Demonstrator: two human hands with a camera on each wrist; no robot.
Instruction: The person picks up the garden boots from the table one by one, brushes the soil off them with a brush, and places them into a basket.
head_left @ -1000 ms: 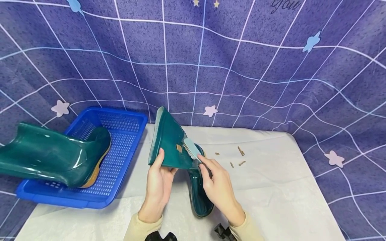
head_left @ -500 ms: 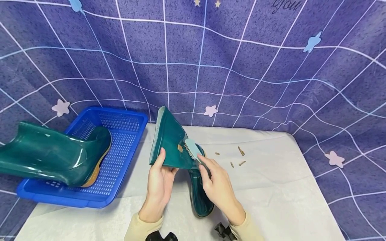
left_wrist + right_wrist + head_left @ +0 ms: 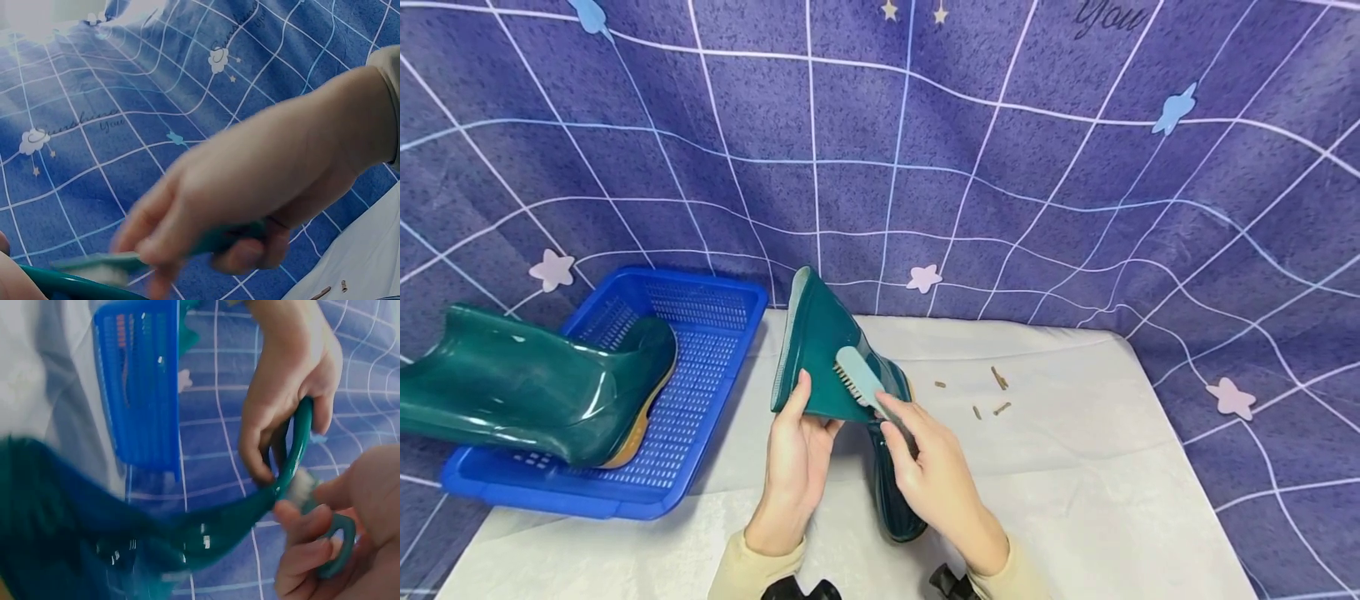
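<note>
A green rubber boot stands tilted at mid-table, its shaft leaning left and its toe toward me. My left hand grips the shaft near the top opening, thumb on the outer face; in the right wrist view the left hand has the boot's edge between thumb and fingers. My right hand holds a pale blue-green scrubbing brush by its handle, bristles against the shaft. The left wrist view shows the brush blurred, bristles down over the boot's green edge.
At left, a second green boot lies on its side across a blue plastic basket. Several small brown bits lie on the white tablecloth to the right. A blue-purple patterned curtain hangs behind.
The brush has moved left along the shaft, over the spot where a tan patch showed before; that patch is no longer visible. The left hand keeps its grip on the boot.
</note>
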